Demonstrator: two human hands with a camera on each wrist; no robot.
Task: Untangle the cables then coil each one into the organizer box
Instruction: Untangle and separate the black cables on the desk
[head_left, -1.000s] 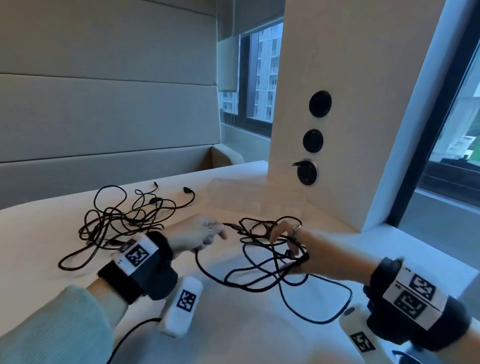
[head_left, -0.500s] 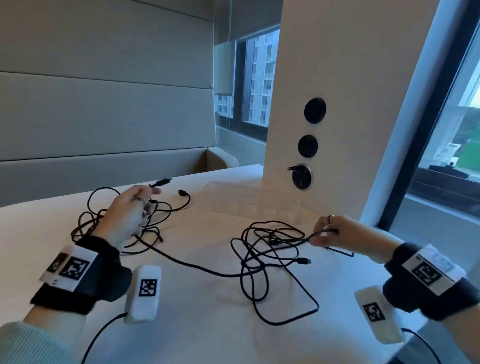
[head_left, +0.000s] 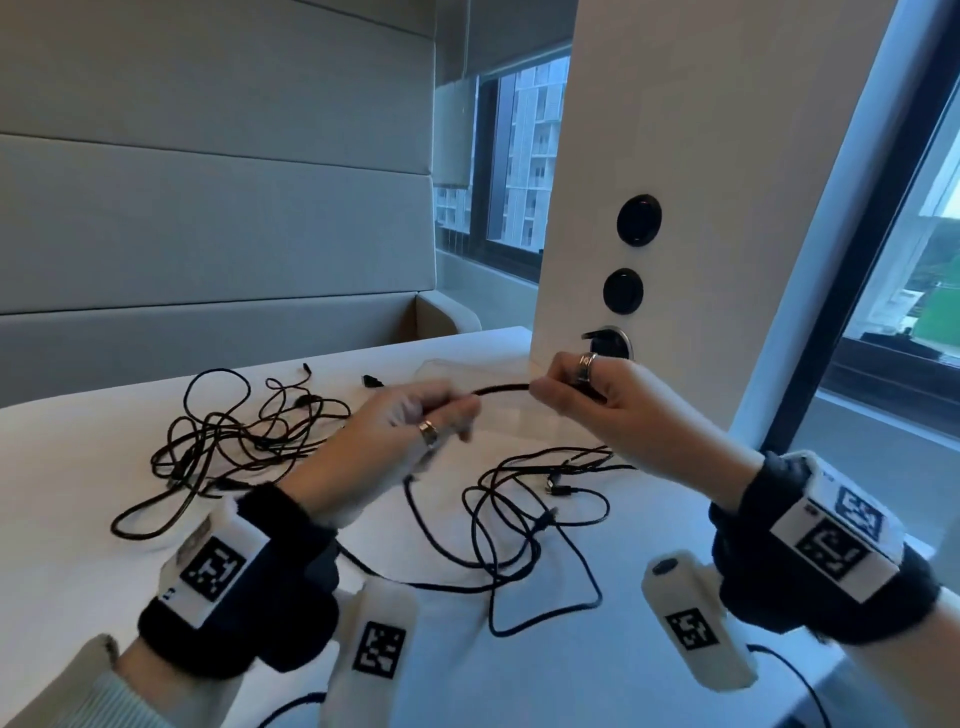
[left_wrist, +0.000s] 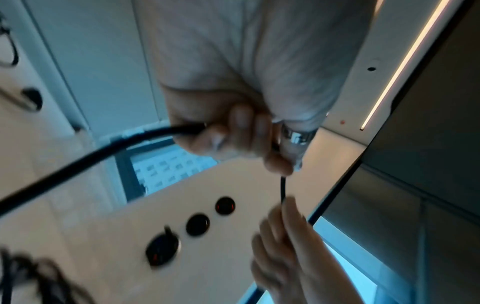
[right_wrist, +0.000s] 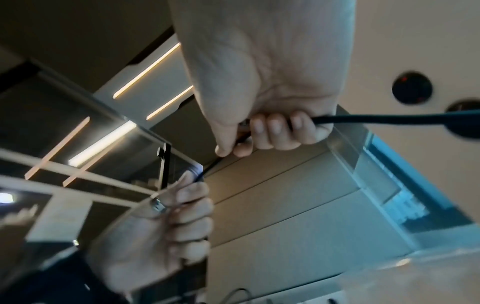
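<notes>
My left hand (head_left: 452, 413) and right hand (head_left: 550, 395) are raised above the table, close together. Each pinches the same black cable (head_left: 501, 388), and a short stretch arches between them. The left wrist view shows my left hand's fingers (left_wrist: 233, 133) curled round the cable (left_wrist: 103, 152). My right hand's fingers (right_wrist: 275, 131) grip it (right_wrist: 389, 119) in the right wrist view. The rest of this cable lies in loose loops (head_left: 519, 525) on the table below. A tangle of black cables (head_left: 239, 436) lies to the left. The clear organizer box (head_left: 511, 421) shows only faintly behind my hands.
A white pillar (head_left: 701, 208) with three round black sockets (head_left: 639, 221) stands at the table's far right, just behind my right hand. Windows lie beyond it. A padded grey wall (head_left: 208, 234) backs the table. The table's right edge (head_left: 831, 670) is near my right wrist.
My left hand has left the tangle on the left and moved to the centre. My right hand has risen and moved left. The stretch of cable between them is now short.
</notes>
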